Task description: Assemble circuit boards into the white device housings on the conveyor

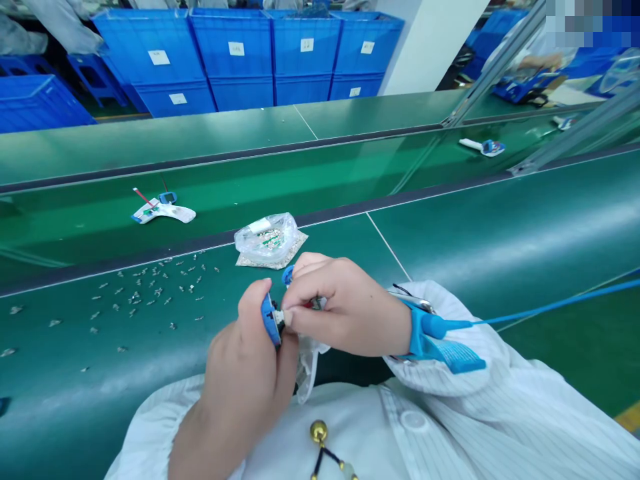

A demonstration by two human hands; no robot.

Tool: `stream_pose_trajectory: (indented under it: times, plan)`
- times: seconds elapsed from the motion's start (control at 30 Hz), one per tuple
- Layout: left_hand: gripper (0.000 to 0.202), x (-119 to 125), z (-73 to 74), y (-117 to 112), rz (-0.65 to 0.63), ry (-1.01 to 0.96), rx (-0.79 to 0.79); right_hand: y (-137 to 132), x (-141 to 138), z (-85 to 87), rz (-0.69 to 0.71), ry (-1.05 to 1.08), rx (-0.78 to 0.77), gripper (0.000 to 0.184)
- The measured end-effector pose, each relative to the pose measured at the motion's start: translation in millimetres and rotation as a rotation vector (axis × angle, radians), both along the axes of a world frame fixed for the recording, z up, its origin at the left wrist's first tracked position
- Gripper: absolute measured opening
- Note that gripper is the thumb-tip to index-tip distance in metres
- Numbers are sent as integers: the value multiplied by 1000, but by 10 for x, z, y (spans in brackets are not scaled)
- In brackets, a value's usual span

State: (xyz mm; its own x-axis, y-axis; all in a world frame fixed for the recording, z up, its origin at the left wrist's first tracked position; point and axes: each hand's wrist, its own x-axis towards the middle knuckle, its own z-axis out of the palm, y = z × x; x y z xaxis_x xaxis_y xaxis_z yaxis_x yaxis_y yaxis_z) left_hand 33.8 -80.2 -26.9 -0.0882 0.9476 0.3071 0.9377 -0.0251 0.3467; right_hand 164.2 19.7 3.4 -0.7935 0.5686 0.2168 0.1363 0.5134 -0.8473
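Observation:
My left hand [245, 373] is closed around a small blue and white plastic device [273, 320], held just above the green bench. My right hand [340, 307] pinches a tiny part against that device's edge, fingers pressed together. A blue antistatic wrist strap [430, 337] with a blue cord sits on my right wrist. White striped sleeves cover both arms. Most of the device is hidden between my hands.
Several small metal parts [145, 290] lie scattered on the bench to the left. A clear plastic bag of components [267, 240] rests ahead. On the green conveyor lie a white and blue device [163, 210] and another [483, 147]. Blue crates [235, 53] stand behind.

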Motion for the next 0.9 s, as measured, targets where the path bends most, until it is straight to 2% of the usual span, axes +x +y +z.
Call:
stream_pose_trajectory:
  times: [0.1,0.17,0.27,0.43,0.67,0.77,0.9]
  plan:
    - [42,8,-19,23,89,45,-42,-41,-57,-46,-202,-34,-159,18]
    - [42,16,-14,42,158,87,-58,-80,-109,-72,-288,-12,-213,18]
    - [40,26,0,69,240,152,-54,-144,-176,-93,-344,25,-220,21]
    - [41,16,-16,84,260,267,-3,-250,-237,-117,-429,41,-147,22]
    - [36,7,-49,70,266,383,55,-335,-224,-113,-427,21,9,22]
    - [33,12,-54,72,263,427,95,-355,-209,-97,-421,14,41,22]
    - [31,22,-42,66,286,384,88,-370,-205,-76,-404,-10,30,22]
